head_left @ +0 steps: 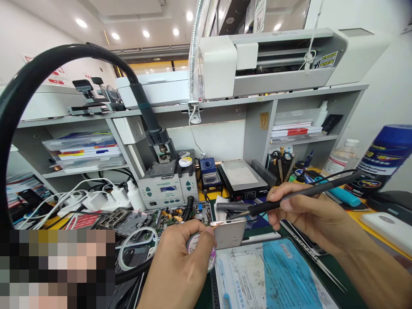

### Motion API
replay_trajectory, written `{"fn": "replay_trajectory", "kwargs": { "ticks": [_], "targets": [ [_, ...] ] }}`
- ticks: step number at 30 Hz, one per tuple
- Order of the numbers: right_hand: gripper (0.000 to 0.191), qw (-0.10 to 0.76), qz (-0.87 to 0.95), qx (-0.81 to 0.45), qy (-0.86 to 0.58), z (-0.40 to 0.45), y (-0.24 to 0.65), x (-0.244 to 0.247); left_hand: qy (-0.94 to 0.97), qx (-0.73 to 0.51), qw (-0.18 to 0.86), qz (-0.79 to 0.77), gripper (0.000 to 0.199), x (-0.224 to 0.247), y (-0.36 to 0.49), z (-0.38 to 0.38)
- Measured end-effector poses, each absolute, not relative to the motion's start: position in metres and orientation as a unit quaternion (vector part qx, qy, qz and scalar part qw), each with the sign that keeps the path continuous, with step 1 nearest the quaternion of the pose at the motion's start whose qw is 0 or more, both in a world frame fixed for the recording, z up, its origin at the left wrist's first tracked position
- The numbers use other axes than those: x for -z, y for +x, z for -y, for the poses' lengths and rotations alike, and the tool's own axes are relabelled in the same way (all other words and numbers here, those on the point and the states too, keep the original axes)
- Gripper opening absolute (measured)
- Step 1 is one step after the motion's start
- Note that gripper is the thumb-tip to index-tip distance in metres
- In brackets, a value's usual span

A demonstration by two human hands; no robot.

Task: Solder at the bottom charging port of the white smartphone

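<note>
Pinched in my left hand (185, 262) is a small round spool of desoldering braid (210, 262) with a pink and white label. Its copper-coloured end lies against the top edge of a silver phone (230, 235), which stands upright behind my fingers. What props the phone up is hidden. From the right, my right hand (305, 210) grips a soldering iron (273, 204) like a pen, with its cable trailing off the back end. The iron's metal tip points left, just above the phone's edge; whether it touches is too small to tell.
A grey hot air station (169, 189) stands behind, with a black hose curving on the left. A blue-and-white work mat (257, 274) lies in front, tweezers (315, 255) to its right. Circuit boards (120, 221), a hot plate (246, 178) and a spray can (381, 159) surround the area.
</note>
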State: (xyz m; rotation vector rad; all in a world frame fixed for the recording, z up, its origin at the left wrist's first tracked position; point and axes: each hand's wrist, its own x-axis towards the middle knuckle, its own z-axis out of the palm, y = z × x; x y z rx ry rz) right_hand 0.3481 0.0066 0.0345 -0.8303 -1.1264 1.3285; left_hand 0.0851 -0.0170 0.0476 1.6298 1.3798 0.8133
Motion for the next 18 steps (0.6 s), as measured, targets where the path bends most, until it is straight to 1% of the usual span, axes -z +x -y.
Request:
{"fn": "replay_trajectory", "kwargs": {
  "ticks": [18],
  "targets": [
    [0.01, 0.573, 0.479, -0.564, -0.354, -0.0063, 0.3472, -0.0368, 0.644, -0.329, 0.424, -0.546, 0.041, -0.0441, 0.0823, 0.0172]
  ]
}}
